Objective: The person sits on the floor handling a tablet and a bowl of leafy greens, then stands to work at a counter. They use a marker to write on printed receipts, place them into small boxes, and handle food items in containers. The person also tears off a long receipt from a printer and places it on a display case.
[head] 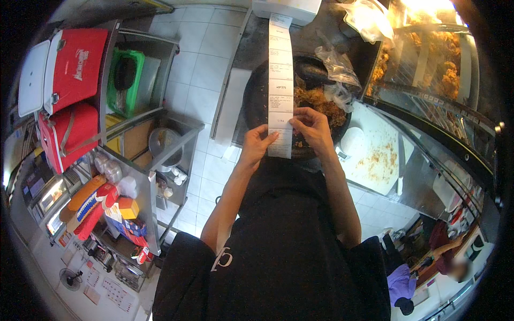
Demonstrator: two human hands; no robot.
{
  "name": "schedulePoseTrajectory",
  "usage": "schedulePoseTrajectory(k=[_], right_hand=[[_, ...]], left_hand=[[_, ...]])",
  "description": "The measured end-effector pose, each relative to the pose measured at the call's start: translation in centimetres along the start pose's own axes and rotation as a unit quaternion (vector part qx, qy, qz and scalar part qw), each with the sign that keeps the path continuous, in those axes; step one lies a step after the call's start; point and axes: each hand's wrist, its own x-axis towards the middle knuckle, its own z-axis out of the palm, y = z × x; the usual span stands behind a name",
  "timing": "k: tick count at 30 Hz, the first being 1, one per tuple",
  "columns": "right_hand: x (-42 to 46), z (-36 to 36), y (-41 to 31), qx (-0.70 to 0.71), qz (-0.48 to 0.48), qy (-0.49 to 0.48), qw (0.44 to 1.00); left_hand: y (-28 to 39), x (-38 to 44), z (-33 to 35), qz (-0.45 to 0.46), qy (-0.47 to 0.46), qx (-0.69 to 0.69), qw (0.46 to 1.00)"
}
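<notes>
A long printed paper strip (280,86) hangs from a white printer (286,9) at the top of the view and bears several blocks of writing. My left hand (257,145) pinches its left edge near the lower end, thumb on top. On the opposite edge, slightly higher, the thumb and fingers of my right hand (312,127) grip the paper. Under the strip sits a wide black pan (255,100), holding browned fried pieces (321,102). Part of the pan is hidden by the paper and my hands.
Right of me lies a crumb-strewn white cutting board (373,154) below a lit glass case (425,68) of fried food. Clear plastic bags (339,66) rest over the pan's edge. At left, metal shelving (176,140) carries red cooler boxes (78,68). Two people (441,248) are at lower right.
</notes>
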Motion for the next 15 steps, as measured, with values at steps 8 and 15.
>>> schedulePoseTrajectory(k=[8,15], right_hand=[[0.11,0.06,0.12,-0.016,-0.003,-0.002,1.000],[0.16,0.11,0.45,-0.005,-0.008,-0.003,1.000]], left_hand=[[0.39,-0.38,-0.02,-0.008,0.000,-0.016,1.000],[0.02,-0.49,-0.28,0.002,-0.005,-0.029,1.000]])
